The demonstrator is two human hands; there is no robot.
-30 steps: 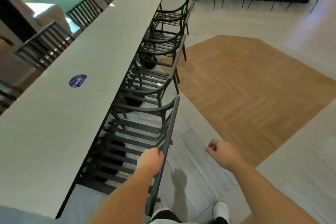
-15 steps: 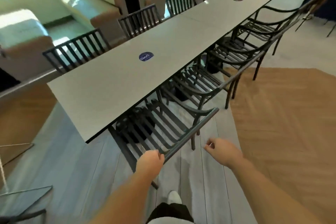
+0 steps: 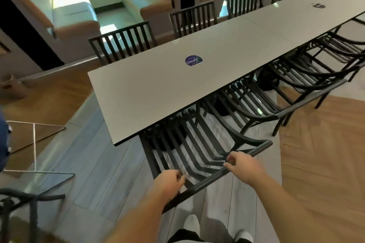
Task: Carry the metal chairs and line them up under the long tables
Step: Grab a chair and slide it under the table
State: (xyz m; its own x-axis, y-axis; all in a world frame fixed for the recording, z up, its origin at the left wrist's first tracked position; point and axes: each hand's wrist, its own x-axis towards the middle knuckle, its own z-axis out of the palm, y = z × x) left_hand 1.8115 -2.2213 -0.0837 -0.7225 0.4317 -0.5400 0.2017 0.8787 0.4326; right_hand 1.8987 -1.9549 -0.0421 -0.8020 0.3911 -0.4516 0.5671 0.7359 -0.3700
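The nearest black metal chair (image 3: 199, 144) stands with its slatted seat partly under the end of the long white table (image 3: 158, 92). Its top rail (image 3: 260, 148) runs diagonally in front of me. My left hand (image 3: 169, 182) holds the rail's left end with curled fingers, though blur hides the exact hold. My right hand (image 3: 245, 165) grips the rail further right, thumb and fingers round it. More black chairs (image 3: 292, 92) are lined up under the same side of the table toward the right.
Several chairs (image 3: 122, 43) stand along the table's far side, with cream sofas (image 3: 73, 12) behind them. Another black chair (image 3: 21, 201) is at lower left, beside a thin wire frame (image 3: 34, 144). Wood flooring (image 3: 325, 154) lies to the right.
My right hand, free and loosely curled before, has come onto the chair's top rail. My view has swung left, toward the end of the table. My left hand stays on the rail.
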